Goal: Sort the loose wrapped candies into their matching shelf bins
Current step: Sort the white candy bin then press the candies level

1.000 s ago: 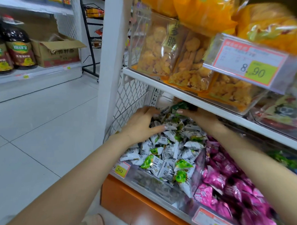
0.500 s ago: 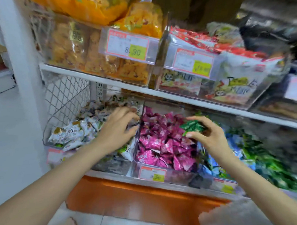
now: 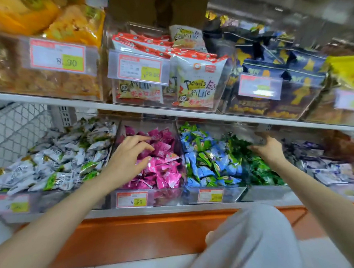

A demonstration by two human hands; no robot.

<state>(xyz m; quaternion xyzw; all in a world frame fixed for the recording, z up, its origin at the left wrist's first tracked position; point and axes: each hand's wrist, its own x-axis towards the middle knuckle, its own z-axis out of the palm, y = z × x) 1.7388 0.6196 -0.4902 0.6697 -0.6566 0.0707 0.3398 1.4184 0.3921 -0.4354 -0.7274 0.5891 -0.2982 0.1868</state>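
Reaching into the green candies (image 3: 259, 170), your right hand (image 3: 271, 149) points its fingers toward 9 o'clock; can't tell if it's holding one; left hand (image 3: 129, 158) hovers loose and empty over the pink candies (image 3: 163, 169), well off at 9 o'clock, so right's nearer.

The white candies (image 3: 56, 161) bear green patches and grey print. The pink candies (image 3: 165, 169) range from bright magenta to dark purple-pink. The blue candies (image 3: 207, 165) are sky blue with lime-green panels and yellow spots. The green candies (image 3: 259, 170) are a deep green. The purple candies (image 3: 327, 169) show white patches. The price tag (image 3: 132, 199) is white, red-bordered, with a yellow block. The snack packs (image 3: 198, 82) are white with red tops. The shelf base (image 3: 148, 237) is orange.
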